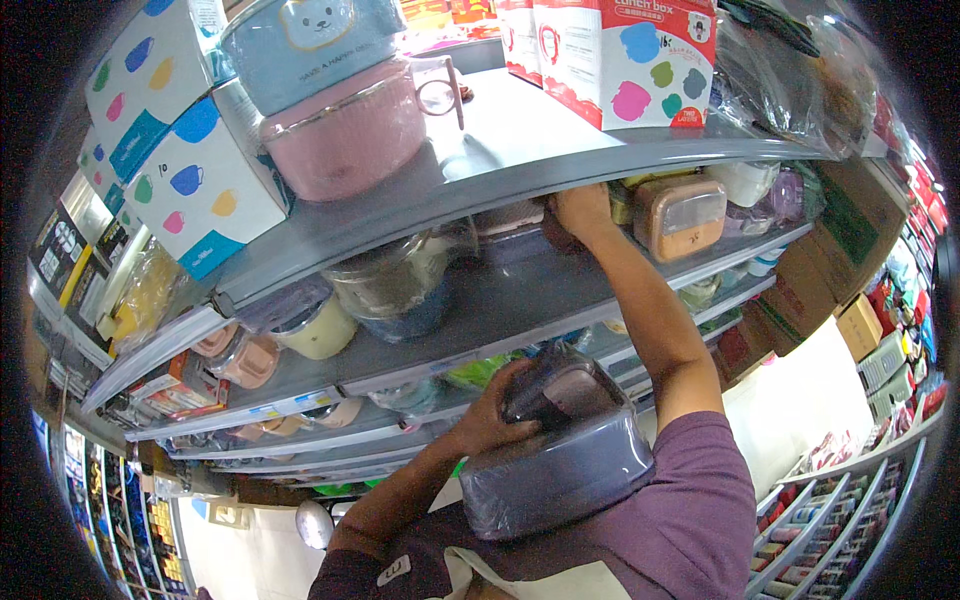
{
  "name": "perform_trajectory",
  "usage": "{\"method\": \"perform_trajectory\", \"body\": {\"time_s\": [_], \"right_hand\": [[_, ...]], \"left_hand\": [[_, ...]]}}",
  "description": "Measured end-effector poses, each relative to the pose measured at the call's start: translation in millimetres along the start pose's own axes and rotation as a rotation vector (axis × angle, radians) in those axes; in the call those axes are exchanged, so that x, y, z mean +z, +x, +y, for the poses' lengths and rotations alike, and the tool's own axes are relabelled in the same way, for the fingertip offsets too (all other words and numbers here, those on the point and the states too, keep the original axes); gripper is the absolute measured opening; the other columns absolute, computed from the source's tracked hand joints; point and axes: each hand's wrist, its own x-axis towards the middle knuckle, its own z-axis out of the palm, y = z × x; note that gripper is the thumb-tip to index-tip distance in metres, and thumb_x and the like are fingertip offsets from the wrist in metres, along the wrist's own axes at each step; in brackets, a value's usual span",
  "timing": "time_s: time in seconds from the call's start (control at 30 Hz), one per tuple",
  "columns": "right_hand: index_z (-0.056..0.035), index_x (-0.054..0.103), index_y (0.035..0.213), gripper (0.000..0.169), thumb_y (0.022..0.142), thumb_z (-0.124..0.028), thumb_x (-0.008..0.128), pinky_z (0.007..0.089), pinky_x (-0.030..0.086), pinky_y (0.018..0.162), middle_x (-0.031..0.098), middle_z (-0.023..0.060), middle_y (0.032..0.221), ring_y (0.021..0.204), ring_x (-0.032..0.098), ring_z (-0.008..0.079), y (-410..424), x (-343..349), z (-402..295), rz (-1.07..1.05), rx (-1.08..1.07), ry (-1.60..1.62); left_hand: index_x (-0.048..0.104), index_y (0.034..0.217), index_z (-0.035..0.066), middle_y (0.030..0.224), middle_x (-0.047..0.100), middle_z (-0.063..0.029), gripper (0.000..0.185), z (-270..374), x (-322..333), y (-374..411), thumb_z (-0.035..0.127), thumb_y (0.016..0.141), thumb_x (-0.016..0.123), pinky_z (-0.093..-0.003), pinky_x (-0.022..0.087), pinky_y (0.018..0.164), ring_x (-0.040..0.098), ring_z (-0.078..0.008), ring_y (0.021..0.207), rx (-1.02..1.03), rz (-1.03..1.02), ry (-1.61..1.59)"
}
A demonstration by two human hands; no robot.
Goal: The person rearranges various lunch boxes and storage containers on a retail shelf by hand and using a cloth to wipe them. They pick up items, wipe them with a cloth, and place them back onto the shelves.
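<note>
My left hand [499, 420] holds a dark, plastic-wrapped container [570, 390] near my chest. Against my body rests a larger grey-blue lunch box [559, 472], also in clear wrap, directly beside the dark one. My right hand [581, 210] reaches onto the shelf under the top board; its fingers are partly hidden, and a dark brown item [562, 232] lies against them. To its right stands a peach lunch box with a clear lid window [681, 217]. Further left on the same shelf are a wrapped pot with a blue base [401, 289] and a cream bowl [319, 326].
The top shelf edge [450, 196] curves above my right forearm. On it stand a pink pot [349, 131], a blue pot with a bear face [315, 45], patterned cartons [206, 184] and a red-and-white lunch box carton [652, 71]. A brown cardboard box [847, 247] borders the shelves at right.
</note>
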Motion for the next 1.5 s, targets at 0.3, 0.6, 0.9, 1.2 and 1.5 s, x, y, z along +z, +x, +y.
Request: {"method": "perform_trajectory", "body": {"time_s": [0.3,0.6,0.9,1.2,1.5], "right_hand": [[-0.016,0.045,0.118,0.064,0.064,-0.044,0.064,0.0467,0.033,0.09,0.037,0.0174,0.122,0.111,0.039,0.035,-37.5,14.6,-1.9,0.013,-0.219,0.134],[-0.0185,0.05,0.111,0.055,0.063,-0.037,0.068,0.0422,0.046,0.077,0.046,0.0101,0.111,0.105,0.045,0.0323,-52.9,-8.9,-8.0,0.028,0.047,0.102],[0.0036,0.054,0.08,0.01,0.075,-0.005,0.054,0.0242,0.042,0.069,0.054,0.0075,0.089,0.079,0.051,0.0122,-181.6,-82.1,49.2,0.371,0.104,1.289],[-0.0077,0.057,0.08,0.03,0.056,-0.01,0.075,0.0351,0.043,0.076,0.053,0.0134,0.099,0.089,0.052,0.029,-265.4,-55.7,14.8,0.679,-0.193,0.663],[-0.003,0.054,0.078,0.059,0.081,-0.058,0.031,0.04,0.036,0.085,0.045,0.0218,0.106,0.093,0.049,0.028,-298.9,-59.3,3.2,0.381,-0.159,1.918]], "left_hand": [[0.024,0.129,0.008,0.127,0.03,-0.0156,0.086,9.6,8.9,7.8,0.033,0.061,0.07,-0.0383,0.024,0.099,0.029,-0.0291,0.119,0.022,-0.057,0.064],[0.024,0.129,0.008,0.127,0.032,-0.0158,0.084,22.9,9.1,-2.1,0.028,0.062,0.07,-0.0371,0.024,0.099,0.03,-0.0273,0.119,0.012,-0.043,0.066],[0.026,0.128,0.011,0.124,0.031,-0.015,0.084,23.8,10.5,-7.8,0.027,0.059,0.072,-0.0378,0.028,0.097,0.034,-0.028,0.115,0.092,0.114,0.134],[0.028,0.126,0.011,0.116,0.036,-0.0163,0.083,19.1,28.3,9.5,0.017,0.056,0.071,-0.0383,0.031,0.094,0.037,-0.0302,0.111,0.188,0.163,0.252],[0.025,0.126,0.008,0.119,0.033,-0.0158,0.082,15.6,40.5,21.9,0.012,0.059,0.071,-0.0352,0.032,0.094,0.036,-0.0277,0.113,0.312,0.265,0.018]]}}
